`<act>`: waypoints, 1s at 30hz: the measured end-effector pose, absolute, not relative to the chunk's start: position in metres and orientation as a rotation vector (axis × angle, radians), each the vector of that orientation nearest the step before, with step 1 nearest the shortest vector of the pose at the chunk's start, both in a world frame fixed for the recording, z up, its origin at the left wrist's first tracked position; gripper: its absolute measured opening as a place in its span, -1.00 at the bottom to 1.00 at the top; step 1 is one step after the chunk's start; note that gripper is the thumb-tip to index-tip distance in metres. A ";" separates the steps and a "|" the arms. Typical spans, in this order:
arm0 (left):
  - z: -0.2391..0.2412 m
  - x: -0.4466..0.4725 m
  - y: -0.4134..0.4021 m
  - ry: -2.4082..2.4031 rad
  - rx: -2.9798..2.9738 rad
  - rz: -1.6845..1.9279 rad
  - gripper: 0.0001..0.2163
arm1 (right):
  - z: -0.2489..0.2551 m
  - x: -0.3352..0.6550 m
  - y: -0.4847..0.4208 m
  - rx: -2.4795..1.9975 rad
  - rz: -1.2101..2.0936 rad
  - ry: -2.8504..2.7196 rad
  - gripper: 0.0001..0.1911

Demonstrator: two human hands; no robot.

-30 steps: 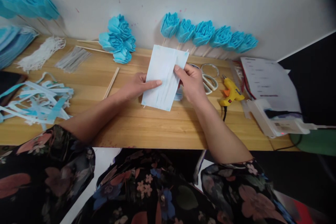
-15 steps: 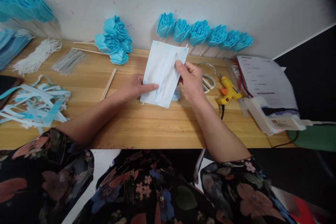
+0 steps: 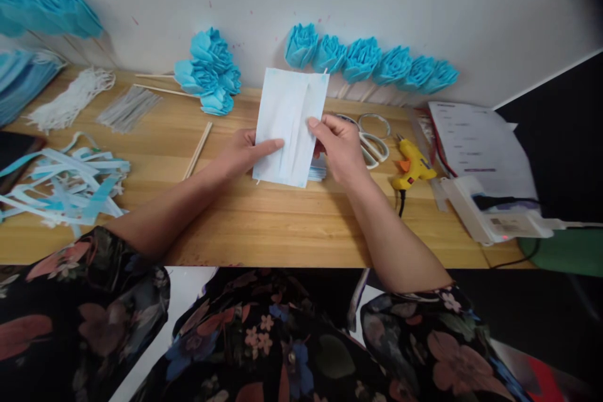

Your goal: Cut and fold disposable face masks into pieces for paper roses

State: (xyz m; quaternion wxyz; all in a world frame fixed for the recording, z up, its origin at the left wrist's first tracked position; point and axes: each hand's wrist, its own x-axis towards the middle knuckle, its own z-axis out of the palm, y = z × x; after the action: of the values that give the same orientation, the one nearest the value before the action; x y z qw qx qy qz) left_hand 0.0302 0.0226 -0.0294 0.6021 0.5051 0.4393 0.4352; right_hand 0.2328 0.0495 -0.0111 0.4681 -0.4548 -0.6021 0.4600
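A pale blue face mask [image 3: 291,107], with pleats running up its middle, is held upright above the table. My left hand [image 3: 249,152] is closed on its left edge, thumb across the front and fingers behind. On the right edge, my right hand [image 3: 336,141] pinches it between the thumb and fingers hidden behind. Part of a stack of blue folded pieces [image 3: 318,171] shows on the table behind the mask's lower right corner. White-handled scissors [image 3: 375,149] lie just beyond my right hand, their blades mostly hidden.
Blue paper-like flowers [image 3: 362,58] on sticks lean along the wall, with a bunch [image 3: 211,72] lying left of centre. Cut strips [image 3: 70,188], white cords [image 3: 75,100], grey ties [image 3: 129,108] and wooden sticks [image 3: 198,151] lie left. A yellow glue gun [image 3: 413,163] and power strip [image 3: 490,217] are right.
The mask has turned slightly more upright and shifted a little left in the view. My right hand's grip has moved slightly down its right edge.
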 end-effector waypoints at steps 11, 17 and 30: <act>-0.026 0.033 0.021 1.025 1.145 1.116 -0.54 | -0.008 0.229 0.043 -1.077 1.152 -1.605 -0.47; -0.026 0.033 0.023 1.050 1.127 1.172 -0.56 | -0.007 0.231 0.046 -1.117 1.073 -1.568 -0.51; -0.028 0.032 0.024 1.044 1.108 1.170 -0.56 | -0.008 0.228 0.046 -1.075 1.135 -1.502 -0.43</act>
State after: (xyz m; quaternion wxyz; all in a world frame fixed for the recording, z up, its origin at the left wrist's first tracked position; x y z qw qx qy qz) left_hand 0.0323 0.0241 -0.0280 0.5733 0.4729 0.4454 0.4993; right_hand 0.2284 0.0456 -0.0079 0.4681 -0.4381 -0.6122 0.4628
